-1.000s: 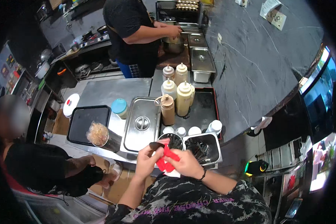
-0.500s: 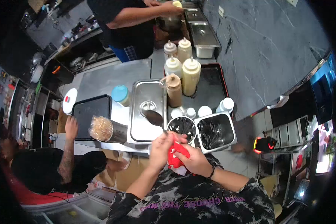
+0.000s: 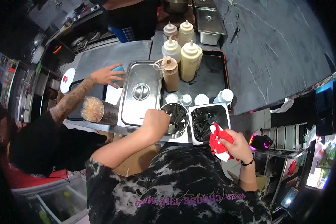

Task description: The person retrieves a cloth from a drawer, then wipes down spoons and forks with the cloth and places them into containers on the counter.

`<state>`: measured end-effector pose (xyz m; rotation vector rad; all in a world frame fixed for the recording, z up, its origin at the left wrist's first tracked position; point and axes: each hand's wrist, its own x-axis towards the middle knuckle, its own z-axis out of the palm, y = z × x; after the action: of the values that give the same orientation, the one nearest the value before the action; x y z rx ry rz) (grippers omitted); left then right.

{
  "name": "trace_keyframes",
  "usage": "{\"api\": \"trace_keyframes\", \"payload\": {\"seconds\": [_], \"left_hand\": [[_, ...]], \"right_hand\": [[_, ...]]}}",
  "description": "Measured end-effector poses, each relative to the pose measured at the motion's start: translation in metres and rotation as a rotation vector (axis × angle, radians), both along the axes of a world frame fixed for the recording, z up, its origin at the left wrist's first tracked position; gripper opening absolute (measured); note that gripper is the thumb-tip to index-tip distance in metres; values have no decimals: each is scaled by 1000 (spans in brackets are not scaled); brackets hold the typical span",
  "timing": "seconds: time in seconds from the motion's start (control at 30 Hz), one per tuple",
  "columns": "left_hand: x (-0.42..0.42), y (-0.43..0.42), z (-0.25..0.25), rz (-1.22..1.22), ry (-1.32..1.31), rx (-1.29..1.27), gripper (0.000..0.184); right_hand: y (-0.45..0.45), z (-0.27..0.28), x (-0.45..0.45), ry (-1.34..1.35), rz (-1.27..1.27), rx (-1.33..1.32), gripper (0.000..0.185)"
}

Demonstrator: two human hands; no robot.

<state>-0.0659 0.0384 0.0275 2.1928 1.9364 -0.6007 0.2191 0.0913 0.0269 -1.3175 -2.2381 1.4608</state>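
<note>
My left hand (image 3: 156, 121) is closed in a fist at the left rim of a round metal container (image 3: 186, 132). It grips a spoon, mostly hidden by the fingers; a rounded grey spoon bowl (image 3: 171, 128) shows below the hand, inside the container. Dark utensils (image 3: 178, 112) fill that container. On the right, my right hand (image 3: 238, 146) is closed around a crumpled red and white cloth (image 3: 221, 141). The cloth hangs at the front edge of a rectangular metal pan (image 3: 227, 112), which holds black utensils (image 3: 201, 125).
A lidded steel pan (image 3: 141, 91) stands left of several sauce bottles (image 3: 189, 61) on a black tray (image 3: 211, 71). White-capped containers (image 3: 201, 99) line the tray's front. A co-worker's hand (image 3: 107, 75) touches a blue-lidded jar (image 3: 118, 71), beyond a holder of wrapped sticks (image 3: 93, 110).
My hands have separated: the left moved with the spoon to the round container, the right carried the cloth rightward. The co-worker's hand reached to the blue-lidded jar.
</note>
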Motion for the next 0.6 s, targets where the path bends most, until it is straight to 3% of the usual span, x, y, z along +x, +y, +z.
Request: {"api": "trace_keyframes", "payload": {"seconds": [0.07, 0.17, 0.27, 0.33, 0.43, 0.47, 0.53, 0.6], "left_hand": [[25, 17, -18, -54, 106, -82, 8], [51, 32, -17, -105, 160, 93, 11], [75, 45, 19, -195, -1, 287, 11], [96, 55, 10, -248, -59, 282, 10], [122, 70, -43, -300, -70, 154, 10], [130, 73, -59, -289, -18, 112, 11], [138, 79, -102, -269, 75, 64, 12], [145, 76, -127, -267, 197, 131, 17]], "right_hand": [[4, 7, 6, -9, 19, -14, 19], [14, 2, 30, 27, 34, 57, 17], [23, -5, 64, 148, -150, -118, 16], [28, -17, 82, 376, -253, -244, 20], [40, -59, 113, 818, -413, -610, 35], [46, -61, 112, 1005, -260, -818, 40], [43, -81, 113, 1190, -328, -1039, 50], [40, -91, 110, 1186, -274, -1056, 51]]}}
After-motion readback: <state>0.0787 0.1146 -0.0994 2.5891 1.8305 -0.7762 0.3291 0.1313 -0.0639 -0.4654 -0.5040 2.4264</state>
